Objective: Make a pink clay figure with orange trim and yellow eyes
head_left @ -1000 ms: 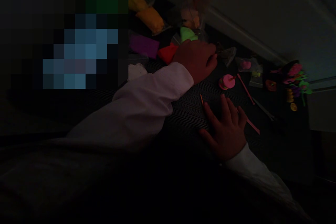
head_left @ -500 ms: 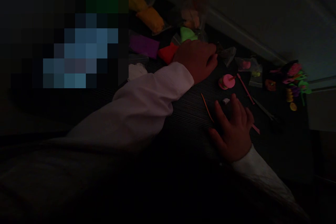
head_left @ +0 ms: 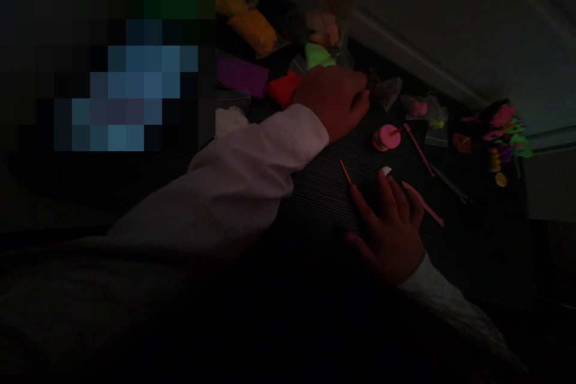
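Note:
My left hand [head_left: 335, 99] is closed in a loose curl beside a lime-green packet of modelling clay [head_left: 319, 55] and a red-orange piece [head_left: 284, 89]. Whatever is inside its fingers, if anything, is hidden. My right hand [head_left: 391, 234] lies palm down on the dark table, fingers stretched and thumb apart. Its index fingertip meets the lower end of a thin orange stick [head_left: 345, 171]. A small white lump [head_left: 386, 171] sits at the tip of another finger. Right of that hand lies a flat pink tool [head_left: 425, 205]. Between the hands stands a pink round layered piece [head_left: 387, 137].
A pink rod [head_left: 419, 150] and scissors [head_left: 454, 185] lie to the right. Small bags [head_left: 423, 109] and a colourful pile of tools [head_left: 506, 132] sit along the wall side. Yellow-orange [head_left: 254, 30], purple [head_left: 243, 77] and white packets [head_left: 230, 122] spread at left. The light is very dim.
My right hand has shifted left and slightly down, reaching the orange stick and uncovering more of the pink tool. My left hand keeps its place and curl. The whole view has slid slightly.

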Demonstrator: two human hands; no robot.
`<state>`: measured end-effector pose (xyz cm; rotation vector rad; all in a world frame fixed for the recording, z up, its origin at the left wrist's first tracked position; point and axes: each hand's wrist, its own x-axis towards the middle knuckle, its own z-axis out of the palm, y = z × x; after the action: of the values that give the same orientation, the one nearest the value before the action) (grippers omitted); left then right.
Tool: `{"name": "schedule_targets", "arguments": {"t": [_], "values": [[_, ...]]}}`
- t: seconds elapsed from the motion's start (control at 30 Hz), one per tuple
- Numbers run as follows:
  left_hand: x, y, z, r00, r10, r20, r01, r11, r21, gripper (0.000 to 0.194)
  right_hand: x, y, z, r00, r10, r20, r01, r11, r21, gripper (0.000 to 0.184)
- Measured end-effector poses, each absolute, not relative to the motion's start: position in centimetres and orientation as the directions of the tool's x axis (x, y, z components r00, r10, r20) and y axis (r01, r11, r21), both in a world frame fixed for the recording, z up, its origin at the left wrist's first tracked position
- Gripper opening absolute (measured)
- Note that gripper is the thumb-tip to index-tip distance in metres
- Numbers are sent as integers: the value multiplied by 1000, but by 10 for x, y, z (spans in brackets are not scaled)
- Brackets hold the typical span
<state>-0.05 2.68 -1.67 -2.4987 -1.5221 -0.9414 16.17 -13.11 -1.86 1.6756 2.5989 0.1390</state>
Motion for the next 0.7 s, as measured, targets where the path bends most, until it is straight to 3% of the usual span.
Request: {"name": "schedule_targets", "arguments": {"t": [0.27,0.47,0.7], "values": [[-1,28,-18,330,776,537,818,-519,247,28,159,-133,-19,-417,909,-16,904,417,90,66],[1,27,-16,316,790,526,832,-497,247,24,167,-130,-18,-338,940,35,939,335,83,67],[1,26,-15,303,794,527,823,-497,276,23,177,-136,-15,-406,913,40,913,403,70,61]]}}
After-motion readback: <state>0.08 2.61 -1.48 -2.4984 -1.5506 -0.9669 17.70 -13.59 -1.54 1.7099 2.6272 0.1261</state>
